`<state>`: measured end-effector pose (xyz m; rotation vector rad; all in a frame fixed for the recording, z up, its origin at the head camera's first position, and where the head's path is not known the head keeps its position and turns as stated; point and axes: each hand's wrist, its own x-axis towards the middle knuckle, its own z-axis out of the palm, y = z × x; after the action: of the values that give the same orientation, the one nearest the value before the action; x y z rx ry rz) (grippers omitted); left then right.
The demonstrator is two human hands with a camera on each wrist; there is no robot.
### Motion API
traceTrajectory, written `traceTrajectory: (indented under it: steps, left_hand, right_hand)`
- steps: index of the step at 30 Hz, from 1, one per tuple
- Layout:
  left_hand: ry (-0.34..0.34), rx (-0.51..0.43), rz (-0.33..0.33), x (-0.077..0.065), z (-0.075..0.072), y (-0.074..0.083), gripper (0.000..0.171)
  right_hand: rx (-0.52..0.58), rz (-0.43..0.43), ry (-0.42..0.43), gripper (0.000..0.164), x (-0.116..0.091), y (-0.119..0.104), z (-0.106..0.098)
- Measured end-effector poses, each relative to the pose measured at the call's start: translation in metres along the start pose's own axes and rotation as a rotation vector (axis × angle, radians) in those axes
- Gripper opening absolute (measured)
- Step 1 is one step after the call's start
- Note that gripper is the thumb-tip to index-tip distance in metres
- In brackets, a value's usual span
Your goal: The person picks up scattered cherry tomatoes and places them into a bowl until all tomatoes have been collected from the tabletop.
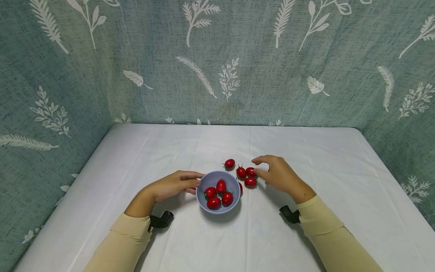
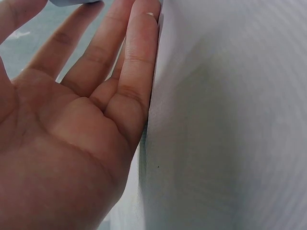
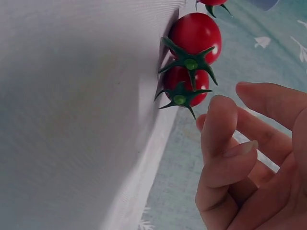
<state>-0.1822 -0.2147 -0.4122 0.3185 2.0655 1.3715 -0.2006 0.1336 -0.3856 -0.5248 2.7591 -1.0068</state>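
A small blue-grey bowl [image 1: 218, 211] stands on the white-covered table and holds several red cherry tomatoes [image 1: 221, 186]. At its left side my left hand [image 1: 176, 184] holds the rim between thumb and fingers; the left wrist view shows only a sliver of the bowl [image 2: 69, 2] at the top. More loose cherry tomatoes [image 1: 241, 172] with green stems lie just right of and behind the bowl, one partly hidden by it. Close to their right side hovers my right hand [image 1: 279, 173], fingers loosely bent and apart, holding nothing. Two tomatoes [image 3: 195, 38] appear near its fingertips in the right wrist view.
A white cloth [image 1: 190, 241] covers the table. Green leaf-patterned fabric [image 1: 217, 75] hangs behind the table and along both sides. Black wrist camera mounts [image 1: 162, 220] sit below each wrist, by the yellow sleeves [image 1: 119, 241].
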Motion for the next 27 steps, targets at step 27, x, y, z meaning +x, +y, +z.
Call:
traceTrajectory:
  steps: [27]
  left_hand:
    - [-0.015,0.002,-0.001,-0.0003,-0.0011,0.0002,0.053]
  right_hand:
    - [-0.047,0.023,-0.078,0.035,0.0053,0.008,0.0091]
